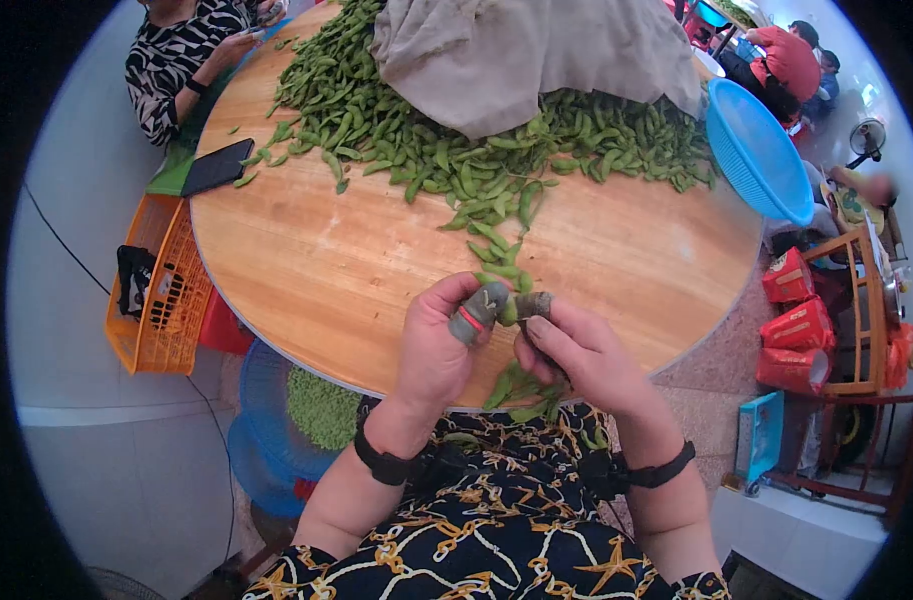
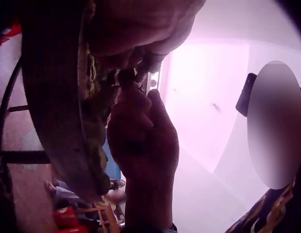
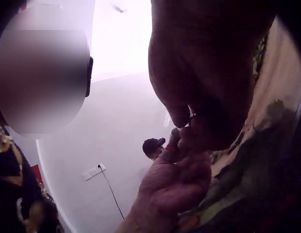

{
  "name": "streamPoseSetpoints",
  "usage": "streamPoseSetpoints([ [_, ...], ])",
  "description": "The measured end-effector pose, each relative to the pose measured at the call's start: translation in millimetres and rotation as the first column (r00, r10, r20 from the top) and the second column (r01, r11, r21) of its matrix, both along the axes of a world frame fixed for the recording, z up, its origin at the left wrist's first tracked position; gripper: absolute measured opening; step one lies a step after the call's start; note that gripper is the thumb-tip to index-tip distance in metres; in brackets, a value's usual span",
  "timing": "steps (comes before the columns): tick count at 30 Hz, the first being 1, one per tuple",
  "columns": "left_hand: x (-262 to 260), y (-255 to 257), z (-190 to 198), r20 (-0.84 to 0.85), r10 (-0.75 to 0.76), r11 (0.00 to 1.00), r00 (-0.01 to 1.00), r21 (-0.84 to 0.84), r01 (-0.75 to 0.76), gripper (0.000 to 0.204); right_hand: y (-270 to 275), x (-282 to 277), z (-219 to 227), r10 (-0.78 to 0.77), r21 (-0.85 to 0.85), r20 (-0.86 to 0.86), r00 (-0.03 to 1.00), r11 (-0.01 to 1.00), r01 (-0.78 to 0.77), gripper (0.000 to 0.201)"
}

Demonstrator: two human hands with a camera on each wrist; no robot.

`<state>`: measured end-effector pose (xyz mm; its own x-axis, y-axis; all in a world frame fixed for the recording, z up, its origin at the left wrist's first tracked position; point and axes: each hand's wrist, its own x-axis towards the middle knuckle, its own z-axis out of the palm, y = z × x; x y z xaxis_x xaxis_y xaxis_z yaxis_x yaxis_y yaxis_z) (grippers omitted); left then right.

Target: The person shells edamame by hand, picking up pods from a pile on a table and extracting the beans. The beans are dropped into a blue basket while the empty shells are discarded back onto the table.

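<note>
In the head view a green pod (image 1: pixel 510 311) is pinched between both hands over the round wooden table (image 1: pixel 327 320). The left hand (image 1: pixel 439 340), with grey coverings and a red band on thumb and finger, grips its left side. The right hand (image 1: pixel 592 352), a dark covering on one fingertip, holds its right side. More pods (image 1: pixel 525 390) lie at the table's near edge below the hands, and a line of pods (image 1: pixel 490 235) leads up to the large heap. Both wrist views are dark; the left hand (image 3: pixel 174 179) and right hand (image 2: pixel 143 131) meet at the fingertips.
A grey cloth (image 1: pixel 537 60) covers part of the pod heap (image 1: pixel 377 130). A blue basket (image 1: pixel 757 150) stands at the right rim, a black phone (image 1: pixel 218 167) at the left. Below left are an orange crate (image 1: pixel 167 290) and a blue basket of shelled beans (image 1: pixel 322 410). Another person sits at upper left.
</note>
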<state>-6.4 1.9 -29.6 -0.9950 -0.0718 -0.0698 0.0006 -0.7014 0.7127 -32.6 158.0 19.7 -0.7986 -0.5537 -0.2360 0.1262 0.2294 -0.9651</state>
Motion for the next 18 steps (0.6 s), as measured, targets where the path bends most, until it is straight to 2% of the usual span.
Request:
streamPoseSetpoints([
  [1, 1, -2, 0, 0.008, -0.022, 1.000, 1.000, 0.005, 0.022, 0.014, 2, 0, 4, 0.058, -0.103, 0.186, 0.981, 0.994, -0.040, 0.021],
  [4, 1, -2, 1, 0.023, -0.035, 0.999, 0.999, -0.006, 0.036, 0.013, 6, -1, -3, 0.092, -0.138, 0.249, 0.964, 0.989, -0.059, 0.024],
  [6, 1, -1, 3, 0.031, -0.028, 0.999, 0.999, -0.024, 0.029, 0.012, 5, -1, -3, 0.080, -0.126, 0.251, 0.965, 0.991, -0.049, 0.023],
  [8, 1, -1, 5, 0.050, -0.029, 0.993, 0.998, -0.111, 0.035, 0.011, 4, -1, -5, 0.069, -0.115, 0.251, 0.966, 0.993, -0.041, 0.023],
  [12, -1, 6, 0, -0.038, 0.021, 0.988, 0.999, -0.153, -0.027, 0.010, 2, 2, -9, 0.021, -0.018, 0.047, 0.999, 1.000, -0.020, 0.020],
  [13, -1, 6, 2, -0.084, -0.011, 0.975, 0.996, -0.222, -0.008, 0.009, 1, 3, -10, -0.008, 0.019, -0.033, 0.999, 1.000, 0.009, 0.019],
  [15, 0, 3, 4, -0.121, -0.047, 0.956, 0.992, -0.294, 0.009, 0.008, 3, 4, -15, -0.012, -0.018, -0.009, 1.000, 1.000, 0.012, 0.019],
  [17, 2, -6, 5, 0.014, -0.216, 0.961, 0.976, -0.174, 0.215, 0.012, 2, 4, -16, -0.014, -0.055, 0.013, 1.000, 0.998, 0.014, 0.019],
  [18, 2, -7, 4, 0.018, -0.217, 0.960, 0.976, -0.176, 0.216, 0.012, 2, 5, -12, -0.019, -0.056, 0.044, 0.999, 0.998, 0.022, 0.020],
])
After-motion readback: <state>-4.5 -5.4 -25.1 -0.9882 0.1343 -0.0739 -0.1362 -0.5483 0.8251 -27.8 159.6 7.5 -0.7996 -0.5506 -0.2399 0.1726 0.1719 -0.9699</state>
